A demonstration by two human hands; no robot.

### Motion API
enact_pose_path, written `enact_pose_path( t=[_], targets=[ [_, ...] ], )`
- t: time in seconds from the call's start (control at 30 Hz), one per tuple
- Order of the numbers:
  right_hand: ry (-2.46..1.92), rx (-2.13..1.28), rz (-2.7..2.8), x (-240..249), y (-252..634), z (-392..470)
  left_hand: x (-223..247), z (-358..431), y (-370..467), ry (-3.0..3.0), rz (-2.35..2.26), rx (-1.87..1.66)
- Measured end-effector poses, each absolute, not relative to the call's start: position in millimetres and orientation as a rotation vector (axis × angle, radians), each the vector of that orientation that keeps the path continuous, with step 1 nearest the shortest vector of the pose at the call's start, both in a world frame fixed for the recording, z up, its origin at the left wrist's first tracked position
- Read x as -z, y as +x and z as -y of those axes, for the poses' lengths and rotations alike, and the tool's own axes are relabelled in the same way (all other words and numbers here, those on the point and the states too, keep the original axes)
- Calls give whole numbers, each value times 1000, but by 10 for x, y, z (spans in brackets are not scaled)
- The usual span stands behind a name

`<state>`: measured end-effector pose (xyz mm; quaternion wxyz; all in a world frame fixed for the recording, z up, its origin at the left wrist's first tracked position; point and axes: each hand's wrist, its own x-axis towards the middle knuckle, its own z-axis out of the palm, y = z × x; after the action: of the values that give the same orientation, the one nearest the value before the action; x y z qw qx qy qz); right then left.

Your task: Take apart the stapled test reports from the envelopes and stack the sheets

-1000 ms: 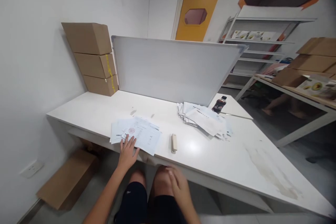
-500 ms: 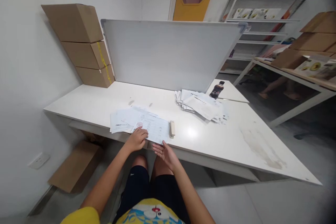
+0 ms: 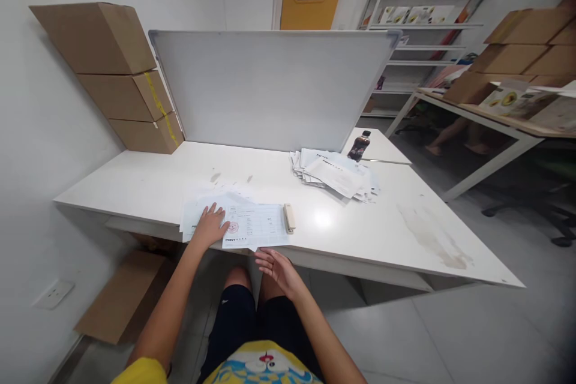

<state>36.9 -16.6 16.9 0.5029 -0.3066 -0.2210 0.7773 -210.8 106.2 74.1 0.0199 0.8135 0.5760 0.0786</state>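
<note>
My left hand point(image 3: 209, 228) lies flat with fingers apart on a loose spread of printed papers point(image 3: 191, 220) near the desk's front edge. Beside it, partly overlapping that spread, is a form point(image 3: 258, 225) with a red round stamp, its long side close to the desk edge. My right hand point(image 3: 279, 270) is just below the form's lower edge, palm turned inward and fingers stretched out; whether the fingertips touch the paper I cannot tell. A cream stapler point(image 3: 289, 218) stands against the form's right end.
A messy pile of papers point(image 3: 335, 174) lies farther back, with a dark drink bottle point(image 3: 359, 146) behind it. A whiteboard point(image 3: 274, 90) leans upright along the desk's rear. Cardboard boxes point(image 3: 121, 96) are stacked at the left. Another person's legs point(image 3: 454, 135) show under the table at right.
My left hand has moved left off the form onto the other papers and flattened. The form now lies straighter, beside the stapler. My right hand has come away from its corner.
</note>
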Motion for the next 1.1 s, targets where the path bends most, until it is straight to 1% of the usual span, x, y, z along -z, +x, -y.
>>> enact_pose_path(
  t=[0.07, 0.17, 0.23, 0.3, 0.57, 0.73, 0.93, 1.0, 1.1],
  targets=[
    [-736, -1832, 491, -192, 310, 189, -760, -1017, -2085, 2531, -1775, -311],
    [-749, -1767, 449, -210, 218, 212, -756, -981, -2045, 2392, -2016, -416],
    [-750, -1758, 448, -218, 177, 212, -732, -982, -2024, 2248, -2199, -410],
    [-752, -1760, 452, -230, 152, 193, -700, -1005, -2013, 2182, -2250, -389],
    [-847, -1709, 395, -325, 96, -67, -661, -1245, -2114, 2309, -2121, -391],
    [-807, -1695, 380, -343, 26, -59, -677, -1338, -2143, 2242, -2079, -375],
    [-830, -1728, 460, -332, -187, 87, -666, -1314, -2081, 2085, -2019, -580],
    [-850, -1663, 442, -343, -201, 58, -682, -1305, -2089, 2062, -1957, -668],
    [-918, -1477, 527, -373, -123, -35, -725, -1273, -2114, 2048, -1905, -730]
  ],
)
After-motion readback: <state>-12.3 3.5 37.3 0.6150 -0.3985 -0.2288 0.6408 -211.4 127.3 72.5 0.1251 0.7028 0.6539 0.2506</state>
